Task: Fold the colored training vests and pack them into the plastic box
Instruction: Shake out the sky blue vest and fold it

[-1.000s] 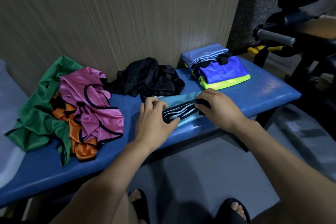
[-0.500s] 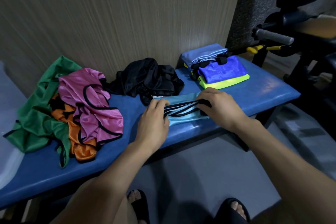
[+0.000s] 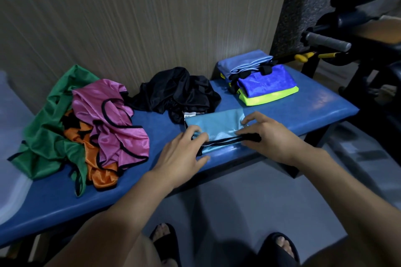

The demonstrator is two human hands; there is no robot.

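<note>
**Light-blue vest mid-fold at the bench edge**

While both hands work the light blue vest (image 3: 217,123), the folding step is plainly in hand and the packing has not begun. This vest lies flat near the front edge of the blue bench (image 3: 314,112), already reduced to a narrow rectangle, its black-trimmed hem running along the near side. Its far edge touches the crumpled black vest (image 3: 180,91) behind it.

The left hand (image 3: 184,154) rests on the vest's left end, its fingers (image 3: 195,131) curled over the fabric edge and pinching it. The right hand (image 3: 267,136) holds the right end, fingers curled round the bunched black trim there, thumb reaching forward onto the cloth.

Three folded vests sit stacked at the bench's right end: a pale blue one (image 3: 245,62) on top, a royal blue one (image 3: 269,80) under it, and a neon yellow one (image 3: 269,98) at the bottom. To the left lies an unfolded heap: a green vest (image 3: 47,134), a pink vest (image 3: 112,119) and an orange vest (image 3: 99,171) tangled together.

No plastic box shows clearly; a pale surface at the far left edge might belong to one, but I cannot tell.

Judging by the shape so far, the next move probably calls for one more fold, bringing one end over the other, with the slippery fabric kept taut so the layers do not slide. Then the bundle would join the stack, well apart to the right.
</note>
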